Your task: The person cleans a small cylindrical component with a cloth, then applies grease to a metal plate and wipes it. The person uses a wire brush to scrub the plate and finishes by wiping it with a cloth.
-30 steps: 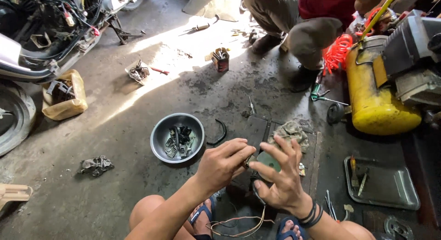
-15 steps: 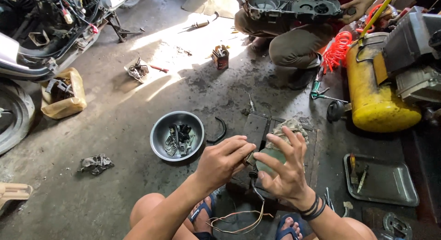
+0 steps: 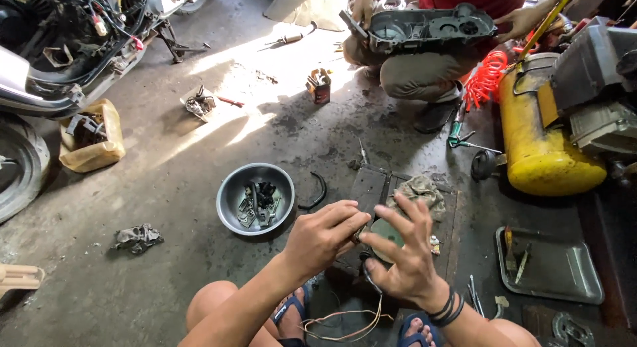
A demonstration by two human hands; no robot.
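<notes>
The round green part is held above the floor, in front of the person's knees. The right hand cups it from below and behind, fingers spread and curled around its rim. The left hand meets it from the left, thumb and fingertips pressed together on a small dark piece at the part's edge; what exactly they pinch cannot be told. Thin orange and white wires hang from the part down to the floor between the person's sandalled feet.

Directly beneath the hands lies a dark flat board with a grey rag on it. Just left of the board stands a grey metal bowl holding small dark parts. A shallow metal tray lies to the right.

The surface is a stained, oily concrete floor, lit by a sunlit patch at top centre. A yellow compressor tank stands at right. At top, another person crouches holding a dark engine cover.
</notes>
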